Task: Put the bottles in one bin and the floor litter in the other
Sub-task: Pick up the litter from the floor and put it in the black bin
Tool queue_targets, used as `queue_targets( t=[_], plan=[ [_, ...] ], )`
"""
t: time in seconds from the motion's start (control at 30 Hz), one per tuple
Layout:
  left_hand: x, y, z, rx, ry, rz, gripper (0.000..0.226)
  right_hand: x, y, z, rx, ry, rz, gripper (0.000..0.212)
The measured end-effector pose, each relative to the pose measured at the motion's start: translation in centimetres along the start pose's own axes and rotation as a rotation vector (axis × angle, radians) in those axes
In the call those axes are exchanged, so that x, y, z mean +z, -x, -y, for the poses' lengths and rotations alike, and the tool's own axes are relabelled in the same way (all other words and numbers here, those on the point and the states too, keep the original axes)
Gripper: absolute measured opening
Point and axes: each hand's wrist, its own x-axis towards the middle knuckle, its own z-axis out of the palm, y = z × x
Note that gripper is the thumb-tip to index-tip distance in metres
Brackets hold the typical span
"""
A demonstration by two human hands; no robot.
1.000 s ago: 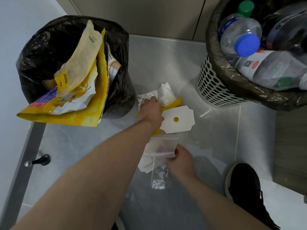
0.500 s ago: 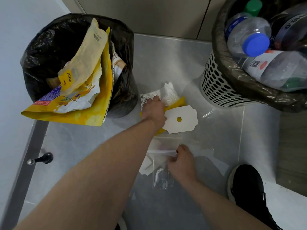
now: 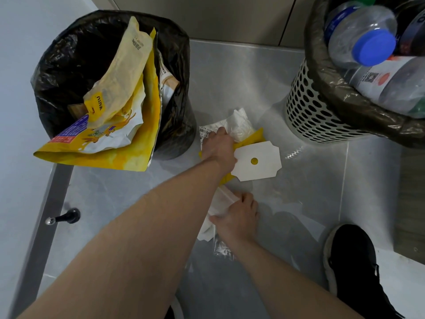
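Note:
Litter lies on the grey floor between two bins. My left hand grips a heap of crumpled white paper and a yellow wrapper, beside a white card with a yellow dot. Nearer me, my right hand pinches a clear plastic bag with white paper under it. The black-lined bin at the left holds yellow bags and packaging. At the right, the white perforated bin holds several plastic bottles.
My black shoe stands on the floor at the lower right. A doorstop sticks up by the left wall. Cabinet fronts close off the back. A wooden panel edge shows at the far right.
My right hand has slid left and closed over the clear bag, bunching it up. My left hand stays on the paper heap, and the view has shifted slightly closer.

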Motion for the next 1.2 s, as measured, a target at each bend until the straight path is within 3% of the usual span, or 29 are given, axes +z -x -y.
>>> queue_targets(
  t=[0.17,0.33,0.47,0.6,0.77,1.07,1.2],
  plan=[
    [-0.1,0.1,-0.2,-0.021,-0.004,0.014,0.054,-1.2,-0.4,-2.1,-0.084,-0.076,0.091,0.057],
    [-0.6,1.9,-0.1,-0.095,-0.015,0.088,0.060,-3.6,1.0,-6.5,0.018,-0.114,0.138,0.038],
    [-1.0,4.5,1.5,-0.154,0.036,0.086,0.057,-5.9,2.7,-9.2,0.039,-0.079,0.182,0.055],
    [-1.7,6.1,2.9,-0.233,0.091,0.011,0.053,-5.8,3.2,-7.2,-0.014,-0.135,0.215,0.065],
    [-1.0,7.0,4.1,-0.295,0.166,0.025,0.055,-3.9,2.4,-6.1,-0.130,-0.006,0.319,0.096],
    [-0.5,7.2,4.0,-0.303,0.190,0.051,0.058,-4.7,1.3,-7.6,-0.123,0.251,0.243,0.071],
    [-1.6,9.1,3.6,-0.292,0.182,0.055,0.056,-5.8,2.8,-9.2,-0.115,0.169,0.209,0.050]
  ],
)
